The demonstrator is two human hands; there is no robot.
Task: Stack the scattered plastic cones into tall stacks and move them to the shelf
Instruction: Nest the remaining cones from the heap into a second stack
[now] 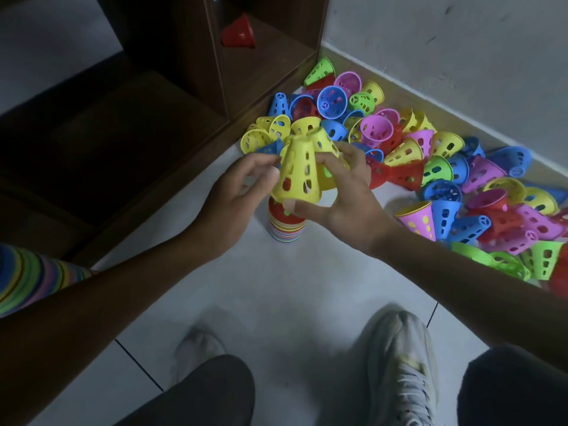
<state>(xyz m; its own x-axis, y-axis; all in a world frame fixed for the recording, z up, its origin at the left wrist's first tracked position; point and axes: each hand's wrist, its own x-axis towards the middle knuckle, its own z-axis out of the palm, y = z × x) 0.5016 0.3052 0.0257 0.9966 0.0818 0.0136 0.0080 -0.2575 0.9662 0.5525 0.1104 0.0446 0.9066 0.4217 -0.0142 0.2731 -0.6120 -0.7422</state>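
- Yellow cone (296, 173) held wide end down, just above the floor stack (287, 224); long axis near-vertical, tip tilted slightly far-left. Stack sits directly below the fingers, so the coming move is, by my read, a straight drop onto it.
- R hand (341, 192): thumb under the near rim, fingers curled round the right wall, clamped on the cone.
- L hand (242, 186): fingers loosely curled, tips at the cone's left wall; firm grip or just a steadying touch, can't tell.
- Both hands equally near the stack; R carries the load.
- 2nd yellow cone (324, 142) just behind R fingers; held or lying in the pile, can't tell.
- Counts: 1 upright stack on floor tiles, top cone red; 1 striped stack (33, 278) at left edge by L arm; 1 red cone (239, 32) on shelf (270, 63); loose pile (430, 167) far-right along wall, dozens, too tangled to count.
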